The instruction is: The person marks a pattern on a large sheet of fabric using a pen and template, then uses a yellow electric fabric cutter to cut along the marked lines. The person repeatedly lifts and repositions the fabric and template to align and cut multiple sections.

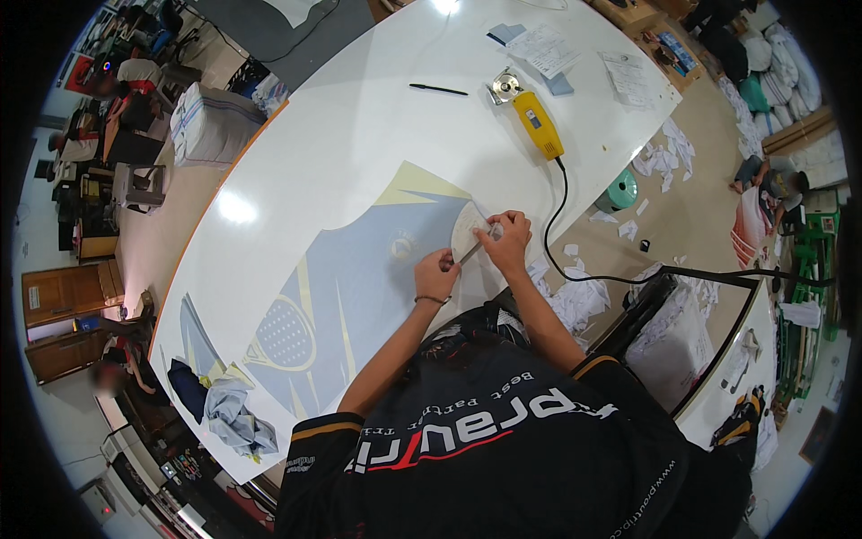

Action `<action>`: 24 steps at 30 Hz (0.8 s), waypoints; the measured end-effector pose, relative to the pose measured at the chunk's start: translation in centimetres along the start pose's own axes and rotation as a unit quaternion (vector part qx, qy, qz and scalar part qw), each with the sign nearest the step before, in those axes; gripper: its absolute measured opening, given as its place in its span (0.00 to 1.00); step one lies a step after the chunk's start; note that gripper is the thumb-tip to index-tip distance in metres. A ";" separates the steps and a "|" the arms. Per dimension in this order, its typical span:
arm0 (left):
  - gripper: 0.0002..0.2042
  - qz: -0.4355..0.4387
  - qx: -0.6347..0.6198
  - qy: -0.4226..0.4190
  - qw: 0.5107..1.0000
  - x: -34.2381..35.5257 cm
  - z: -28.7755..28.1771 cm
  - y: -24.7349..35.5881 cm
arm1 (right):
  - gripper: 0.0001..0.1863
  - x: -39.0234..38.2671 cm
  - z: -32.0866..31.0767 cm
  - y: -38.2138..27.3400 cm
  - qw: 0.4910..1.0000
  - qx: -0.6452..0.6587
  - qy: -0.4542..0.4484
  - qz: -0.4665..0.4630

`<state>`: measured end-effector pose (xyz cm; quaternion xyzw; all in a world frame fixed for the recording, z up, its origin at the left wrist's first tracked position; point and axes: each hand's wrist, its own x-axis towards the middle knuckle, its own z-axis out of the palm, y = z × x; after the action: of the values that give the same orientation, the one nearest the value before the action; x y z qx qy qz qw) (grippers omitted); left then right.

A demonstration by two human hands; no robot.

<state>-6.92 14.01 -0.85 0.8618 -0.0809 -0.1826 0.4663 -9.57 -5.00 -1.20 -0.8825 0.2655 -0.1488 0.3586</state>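
A pale blue fabric panel [359,256] with cream lines and a printed racket lies flat before me. At its near right edge, my left hand [437,274] is closed, fingers pinched on the lower end of a narrow grey strip [471,251]. My right hand [508,242] pinches the strip's upper end, so it spans slantwise between both hands. Whether it is fabric or something stiffer is hard to make out. Beneath and beside it sits a rounded off-white piece [464,226] at the panel's edge.
Beyond my hands, a yellow electric rotary cutter [539,126] trails its black cord off the white table [359,135] to the right. Nearby are a black pen [438,89] and paper sheets [544,51]. Crumpled fabric [235,415] lies at the left. Scraps [579,301] litter the floor; people work farther off.
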 end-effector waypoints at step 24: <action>0.22 0.055 0.013 -0.012 0.998 0.4 0.4 -1.3 | 0.21 0.3 0.5 0.6 1.000 -0.014 0.020 -0.011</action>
<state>-6.79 14.30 -2.18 0.8597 -0.1356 -0.1661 0.4636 -9.34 -5.26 -1.94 -0.8872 0.2645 -0.1664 0.3393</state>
